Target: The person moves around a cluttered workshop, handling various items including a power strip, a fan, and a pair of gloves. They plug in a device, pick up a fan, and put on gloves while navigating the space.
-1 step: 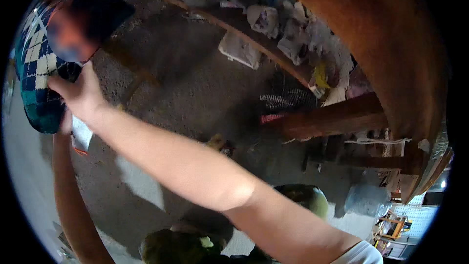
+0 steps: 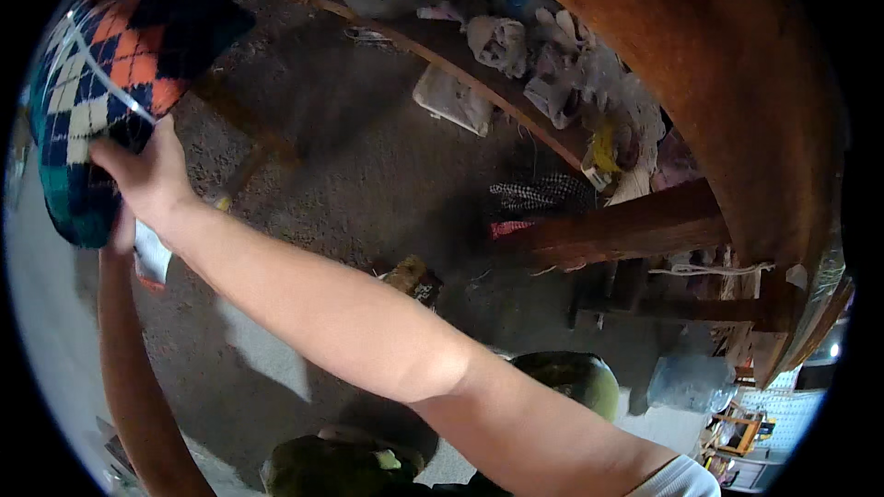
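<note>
A soft knit bundle in an argyle pattern of orange, navy, cream and green (image 2: pixel 115 46) is held up at the upper left. A thin pale strip (image 2: pixel 109 83) runs slantwise across it. My right hand (image 2: pixel 152 175) grips its lower side, thumb on the front, the other fingers partly hidden. Close below, my left hand (image 2: pixel 122 228) reaches behind the bundle's bottom edge; most of its fingers are out of sight. A white piece with an orange edge (image 2: pixel 152 258) hangs beside my left wrist; I cannot tell what it is.
Brown wooden beam (image 2: pixel 718 64) curves across the upper right. Whitish cloth bundles (image 2: pixel 552 83) lie behind a wooden rail (image 2: pixel 460 74). A white tray-like box (image 2: pixel 453 99), black-and-white cloth (image 2: pixel 543 191) and yellowish scrap (image 2: pixel 405 273) lie below. A clear plastic jug (image 2: pixel 692 382) stands at right.
</note>
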A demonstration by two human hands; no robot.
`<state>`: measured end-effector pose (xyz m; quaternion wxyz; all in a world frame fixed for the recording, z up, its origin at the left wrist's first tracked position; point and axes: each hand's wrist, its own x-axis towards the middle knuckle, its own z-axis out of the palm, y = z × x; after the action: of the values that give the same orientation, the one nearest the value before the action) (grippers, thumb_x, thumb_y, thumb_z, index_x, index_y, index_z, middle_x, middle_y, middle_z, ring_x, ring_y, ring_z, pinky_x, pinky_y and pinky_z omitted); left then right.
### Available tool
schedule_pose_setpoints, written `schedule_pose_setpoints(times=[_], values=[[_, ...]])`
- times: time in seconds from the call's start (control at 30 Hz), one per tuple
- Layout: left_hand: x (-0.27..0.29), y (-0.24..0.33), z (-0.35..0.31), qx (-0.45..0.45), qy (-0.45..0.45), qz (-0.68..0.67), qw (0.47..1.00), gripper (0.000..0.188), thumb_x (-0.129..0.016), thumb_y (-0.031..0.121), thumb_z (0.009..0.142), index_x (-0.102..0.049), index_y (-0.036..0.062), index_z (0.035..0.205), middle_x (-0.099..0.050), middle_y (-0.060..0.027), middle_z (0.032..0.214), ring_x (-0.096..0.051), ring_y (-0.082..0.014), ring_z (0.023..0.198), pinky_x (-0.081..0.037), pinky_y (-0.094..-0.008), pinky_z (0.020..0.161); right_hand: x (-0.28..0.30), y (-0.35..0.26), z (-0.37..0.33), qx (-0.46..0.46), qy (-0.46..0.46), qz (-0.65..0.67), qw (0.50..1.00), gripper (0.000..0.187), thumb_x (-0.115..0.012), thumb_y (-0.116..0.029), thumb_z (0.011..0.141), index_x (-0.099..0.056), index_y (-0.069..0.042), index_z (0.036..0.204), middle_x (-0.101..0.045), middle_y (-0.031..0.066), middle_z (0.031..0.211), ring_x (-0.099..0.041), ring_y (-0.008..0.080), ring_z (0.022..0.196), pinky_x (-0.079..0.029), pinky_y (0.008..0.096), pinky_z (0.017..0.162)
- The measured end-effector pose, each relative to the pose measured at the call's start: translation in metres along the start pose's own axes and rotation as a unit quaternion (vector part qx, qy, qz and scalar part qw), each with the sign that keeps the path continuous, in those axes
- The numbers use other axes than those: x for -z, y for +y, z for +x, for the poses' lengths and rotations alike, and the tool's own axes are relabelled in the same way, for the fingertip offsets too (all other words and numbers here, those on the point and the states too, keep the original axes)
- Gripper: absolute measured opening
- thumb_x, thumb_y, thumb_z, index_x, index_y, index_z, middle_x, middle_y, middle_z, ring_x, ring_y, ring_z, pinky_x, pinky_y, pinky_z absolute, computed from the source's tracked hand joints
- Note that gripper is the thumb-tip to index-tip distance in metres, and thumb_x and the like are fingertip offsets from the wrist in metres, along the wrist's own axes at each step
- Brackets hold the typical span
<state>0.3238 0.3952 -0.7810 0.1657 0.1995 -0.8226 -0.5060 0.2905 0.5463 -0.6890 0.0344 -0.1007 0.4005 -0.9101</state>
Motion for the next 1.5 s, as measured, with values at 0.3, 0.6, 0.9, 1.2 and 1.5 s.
schedule_pose_setpoints(times=[0.3,0.6,0.9,1.2,1.5], values=[[-0.026,0.087,-0.109,0.122,0.126,-0.197,0.965,0.054,-0.064,0.018,0.093,-0.043,-0.0034,0.138,-0.058,-0.0186,0.126,-0.06,-0.0227,0.109,-0.047,-0.0326,0.093,0.07,-0.076,-0.039,-0.096,-0.199,-0.332,0.917,0.071,-0.074,-0.035,0.084,-0.041,0.005,0.131,-0.063,0.0216,0.113,-0.06,0.0211,0.105,-0.048,0.0339,0.092],[-0.099,0.114,-0.208,0.155,0.049,-0.25,0.954,0.032,-0.052,0.033,0.1,-0.054,0.0024,0.112,-0.056,-0.0053,0.102,-0.051,-0.0124,0.092,-0.042,-0.028,0.084,0.146,-0.147,-0.113,-0.393,-0.245,-0.47,0.751,0.049,-0.061,-0.04,0.094,-0.055,0.0,0.123,-0.065,0.0087,0.106,-0.059,0.0133,0.099,-0.047,0.0303,0.089],[-0.11,0.115,-0.236,0.206,-0.133,-0.363,0.899,0.024,-0.049,0.021,0.101,-0.049,0.0026,0.117,-0.061,-0.0134,0.104,-0.065,-0.0177,0.08,-0.052,-0.0291,0.072,0.262,-0.173,-0.074,-0.233,-0.099,-0.619,0.743,0.047,-0.064,-0.036,0.092,-0.057,0.002,0.12,-0.068,0.0124,0.102,-0.064,0.0179,0.092,-0.05,0.032,0.082],[-0.115,0.105,-0.236,0.307,-0.189,-0.416,0.835,0.02,-0.048,0.009,0.095,-0.053,0.0051,0.114,-0.064,-0.0119,0.101,-0.065,-0.0189,0.08,-0.054,-0.0326,0.074,0.204,-0.239,0.087,-0.044,0.226,-0.439,0.869,0.046,-0.067,-0.04,0.088,-0.059,-0.011,0.122,-0.059,0.0073,0.124,-0.057,0.0202,0.108,-0.043,0.0332,0.094],[-0.109,0.122,-0.233,0.267,-0.239,-0.391,0.848,0.019,-0.055,0.015,0.095,-0.058,0.0033,0.109,-0.066,-0.0117,0.095,-0.065,-0.0178,0.079,-0.053,-0.0305,0.073,0.263,-0.229,0.054,0.262,0.094,-0.783,0.556,0.04,-0.067,-0.01,0.082,-0.051,-0.003,0.119,-0.057,0.017,0.112,-0.052,0.0326,0.107,-0.042,0.0428,0.091]])
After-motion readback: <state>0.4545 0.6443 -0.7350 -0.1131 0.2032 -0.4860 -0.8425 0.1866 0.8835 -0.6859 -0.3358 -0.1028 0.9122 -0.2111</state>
